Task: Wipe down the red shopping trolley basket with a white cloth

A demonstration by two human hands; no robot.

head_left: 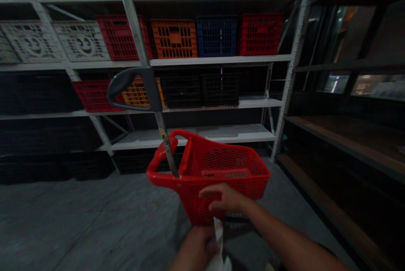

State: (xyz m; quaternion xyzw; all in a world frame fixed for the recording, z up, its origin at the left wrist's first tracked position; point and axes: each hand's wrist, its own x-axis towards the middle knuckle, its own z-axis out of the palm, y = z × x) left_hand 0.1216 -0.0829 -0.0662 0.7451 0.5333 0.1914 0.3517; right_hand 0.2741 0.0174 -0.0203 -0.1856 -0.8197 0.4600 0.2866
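Observation:
A red plastic shopping cart [221, 183] stands on the floor in front of me, its basket walls perforated. From its left end rises a metal pole [136, 30] with a grey loop grip [152, 89]. Low at the bottom, my left hand [198, 243] is closed around a thin white strip [219, 235], perhaps cloth or paper; its lower part is crumpled and partly hidden. My right hand [225, 198] reaches across in front of the cart's near side, fingers apart and slightly curved, holding nothing. Whether it touches the cart I cannot tell.
Behind the cart, a white metal rack [221, 60] carries several plastic crates, among them an orange crate [174, 39] and a blue crate [217, 36]. Dark shelving [348, 136] runs along the right side. Grey concrete floor [79, 216] extends to the left.

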